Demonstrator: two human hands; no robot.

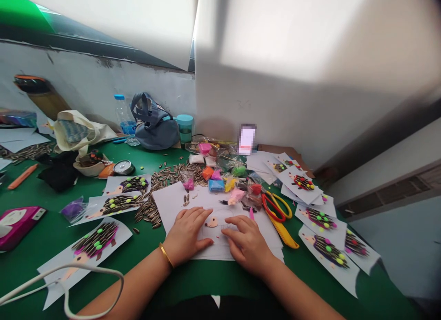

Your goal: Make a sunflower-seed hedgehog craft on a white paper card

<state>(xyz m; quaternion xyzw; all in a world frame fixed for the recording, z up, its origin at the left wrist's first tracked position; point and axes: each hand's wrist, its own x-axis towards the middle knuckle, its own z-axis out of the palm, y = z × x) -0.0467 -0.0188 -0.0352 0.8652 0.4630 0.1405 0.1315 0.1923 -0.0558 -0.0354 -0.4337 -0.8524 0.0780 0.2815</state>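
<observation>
A white paper sheet (206, 253) lies in front of me on the green table. On it is a small peach clay piece (211, 222) shaped like a hedgehog's face, with dark dots. My left hand (188, 232) rests on the sheet to the left of this piece, fingers spread, holding nothing. To its right, my right hand (246, 242) touches the paper with its fingers apart and bent, nothing visible in them. Faint pencil lines show around the clay face. A pink pointed tool (251, 213) stands out just behind my right hand.
Sunflower seeds (151, 209) and bagged coloured clay (216, 185) lie behind the sheet. Red scissors (272, 207) and a yellow cutter (286, 233) are at right. Finished hedgehog cards (329, 253) flank both sides. A white cable (119, 276) loops at front left.
</observation>
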